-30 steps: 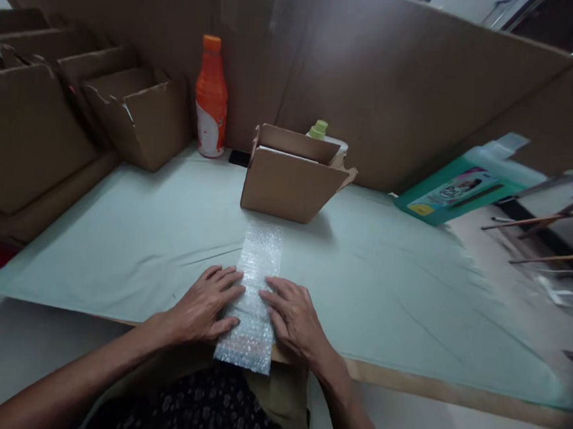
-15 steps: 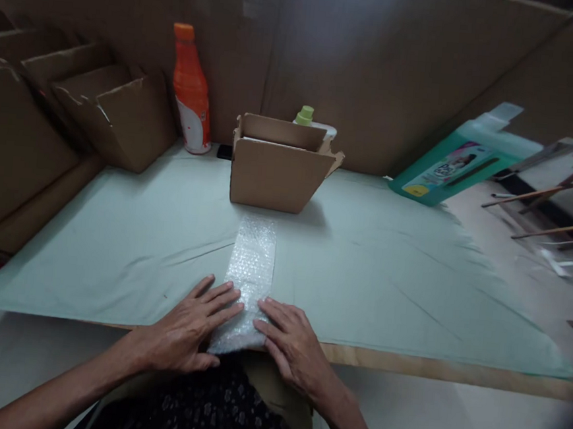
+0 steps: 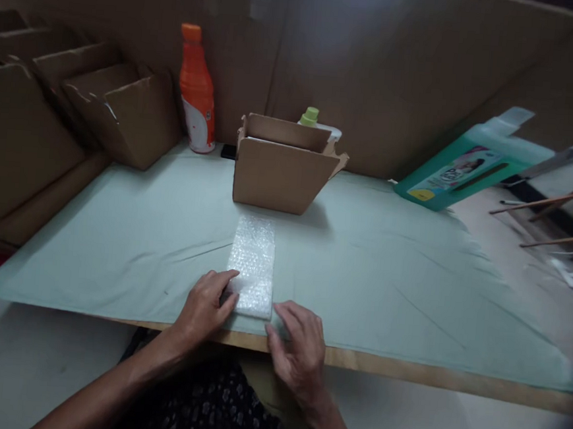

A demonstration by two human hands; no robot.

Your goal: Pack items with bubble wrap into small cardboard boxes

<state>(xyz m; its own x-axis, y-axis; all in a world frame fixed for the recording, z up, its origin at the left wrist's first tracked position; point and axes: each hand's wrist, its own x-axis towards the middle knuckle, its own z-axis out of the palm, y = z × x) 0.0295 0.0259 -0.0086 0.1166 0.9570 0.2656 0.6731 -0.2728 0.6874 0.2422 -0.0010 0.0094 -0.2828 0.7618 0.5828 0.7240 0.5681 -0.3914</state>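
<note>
A clear bubble wrap strip (image 3: 253, 261) lies lengthwise on the pale green cloth (image 3: 350, 285), its near end just short of the table's front edge. My left hand (image 3: 209, 302) is curled at the strip's left edge, thumb and index fingertips holding it near the bottom. The other fingers of that hand are partly hidden. At the near right corner, my right hand (image 3: 301, 344) is half curled, with thumb and index finger apart and nothing visible between them.
An open cardboard box (image 3: 280, 177) stands behind the strip. An orange bottle (image 3: 199, 95) and more cardboard boxes (image 3: 130, 119) are at the left. A green-capped bottle (image 3: 310, 116) shows behind the box. A large teal jug (image 3: 461, 165) leans at the right.
The strip's near end, earlier overhanging the table edge, is now folded or drawn back onto the cloth. My left hand has curled at its side; my right hand has come off it.
</note>
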